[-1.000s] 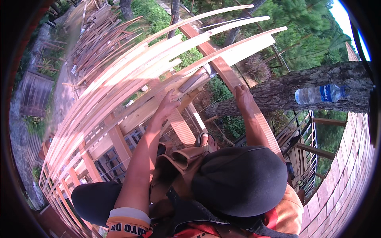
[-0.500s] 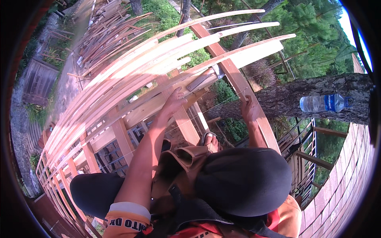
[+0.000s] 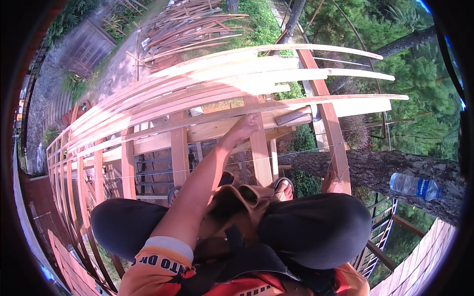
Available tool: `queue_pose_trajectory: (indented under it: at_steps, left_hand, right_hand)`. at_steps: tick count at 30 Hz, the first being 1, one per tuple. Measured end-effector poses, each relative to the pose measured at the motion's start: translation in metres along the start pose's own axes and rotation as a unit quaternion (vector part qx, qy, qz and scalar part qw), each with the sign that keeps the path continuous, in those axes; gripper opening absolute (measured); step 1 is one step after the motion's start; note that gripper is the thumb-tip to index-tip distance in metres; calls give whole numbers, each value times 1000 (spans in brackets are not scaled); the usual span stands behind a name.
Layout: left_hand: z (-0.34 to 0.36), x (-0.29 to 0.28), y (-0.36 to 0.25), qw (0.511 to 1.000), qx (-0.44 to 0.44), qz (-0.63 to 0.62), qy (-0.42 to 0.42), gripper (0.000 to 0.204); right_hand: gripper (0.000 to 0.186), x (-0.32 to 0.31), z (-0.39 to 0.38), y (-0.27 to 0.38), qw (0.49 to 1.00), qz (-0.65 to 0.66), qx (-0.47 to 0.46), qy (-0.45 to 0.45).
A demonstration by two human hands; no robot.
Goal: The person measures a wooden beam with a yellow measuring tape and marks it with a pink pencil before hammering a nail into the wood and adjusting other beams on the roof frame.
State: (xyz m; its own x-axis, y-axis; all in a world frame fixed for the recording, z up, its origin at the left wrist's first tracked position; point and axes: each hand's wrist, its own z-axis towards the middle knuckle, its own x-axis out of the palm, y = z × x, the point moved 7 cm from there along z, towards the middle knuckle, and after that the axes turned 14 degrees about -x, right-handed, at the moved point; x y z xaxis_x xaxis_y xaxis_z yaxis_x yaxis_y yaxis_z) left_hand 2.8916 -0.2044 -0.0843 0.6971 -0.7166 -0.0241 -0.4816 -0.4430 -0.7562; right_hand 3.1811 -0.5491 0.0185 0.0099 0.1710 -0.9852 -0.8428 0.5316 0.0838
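**While we squat above the gaps, footing is the worry**

Left hand: at the upper end of the middle beam, by its left edge, just below the long front strip. Fingers loosely bent; we cannot tell whether they press, hold or merely rest.

Right hand: low on the right beam, at its left edge, near our right knee. Only part of it shows, so we cannot tell if it is clamped on the wood.

Around: short dark block along the strip's lower edge, between the two beams. Thin string crosses the middle beam toward the right one. Our right foot, sandalled, sits near the middle beam's lower right corner. Water bottle shows against the tree trunk.

Risks, as we judge them: leaning hard on the strip, if unfastened, could roll it and tip us forward. A knock to the block could drop it through a gap. A foot catching the string could drag it out of line.
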Motion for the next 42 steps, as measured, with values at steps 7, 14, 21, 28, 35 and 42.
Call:
queue_pose_trajectory:
  at_steps: [7,14,21,28,35,42]
  left_hand:
    - [-68,-164,7,969,-82,185,-144,63]
    - [-225,-319,-1,892,-140,212,-373,59]
    - [-280,-249,62,928,-107,-130,-333,57]
    - [-239,-148,118,908,-93,-348,-215,55]
    - [-220,-132,93,887,-76,-406,-208,44]
    - [-215,-126,81,867,-24,-455,-202,41]
  right_hand:
    - [26,-9,123,114,955,236,-172,-54]
    - [30,113,259,297,898,252,-359,43]
    - [55,157,281,353,875,173,-443,92]
    - [43,175,274,361,818,97,-550,139]
    - [44,186,269,350,841,100,-507,159]
    - [47,163,269,327,922,133,-333,147]
